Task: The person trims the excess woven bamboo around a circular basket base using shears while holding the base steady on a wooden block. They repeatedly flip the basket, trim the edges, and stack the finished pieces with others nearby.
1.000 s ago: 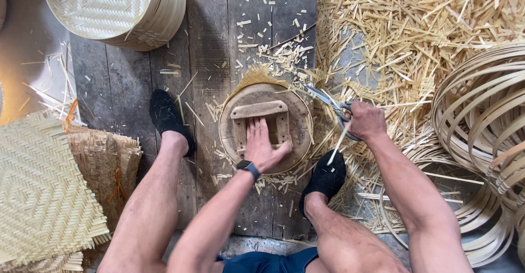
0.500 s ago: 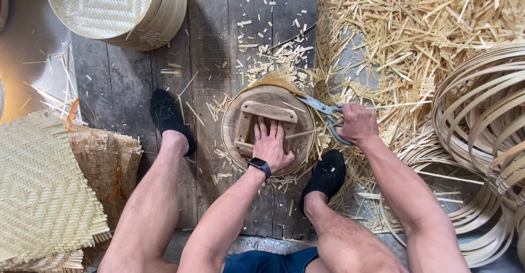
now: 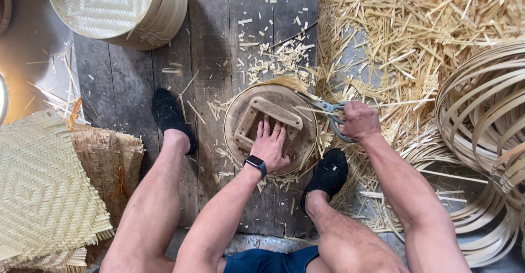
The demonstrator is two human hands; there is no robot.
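A round wooden disc (image 3: 303, 142) with a wooden handle frame (image 3: 273, 112) lies flat on a woven bamboo piece on the plank floor, between my feet. My left hand (image 3: 270, 146) presses flat on the disc, fingers spread against the frame, a black watch on its wrist. My right hand (image 3: 359, 121) grips metal scissors (image 3: 327, 109) at the disc's right edge, blades pointing left along the rim where bamboo strip ends (image 3: 284, 83) stick out.
Cut bamboo slivers (image 3: 415, 32) pile at the right and scatter over the planks. Coiled bamboo hoops (image 3: 481, 120) lie far right. A round woven basket (image 3: 117, 8) stands top left; flat woven mats (image 3: 44, 191) stack at the left.
The disc and woven piece have turned clockwise under my left hand. My right hand with the scissors shifted slightly along the rim.
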